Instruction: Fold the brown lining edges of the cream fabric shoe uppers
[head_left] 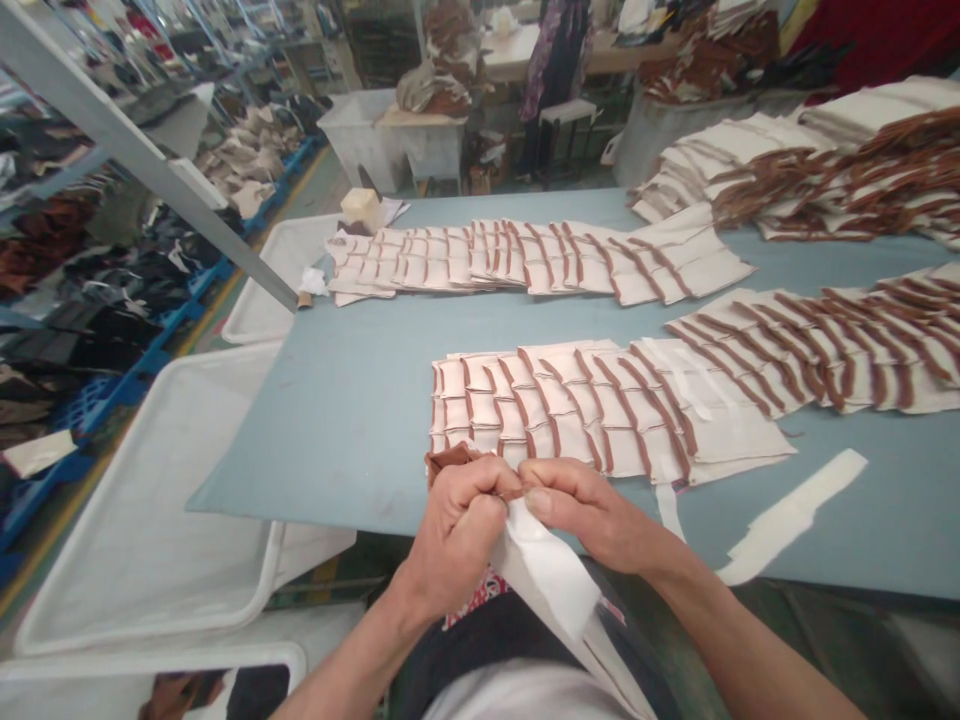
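Observation:
Both my hands meet at the near edge of the blue table [352, 420]. My left hand [457, 525] is closed in a pinch on a cream fabric piece [551, 575] with a brown trim strip at its top edge. My right hand [592, 510] pinches the same piece from the right, thumb and fingers pressed together. The cream piece hangs down from my fingers toward my lap. Just beyond my hands lies a fanned row of cream pieces with brown strips [585, 405].
More overlapping rows of the same pieces lie at the far middle [525, 260] and right [832, 345], with stacked piles [825, 165] at the back right. A loose white strip [795, 515] lies near the front edge. White bins [150, 540] stand left of the table. A grey beam [150, 160] slants overhead.

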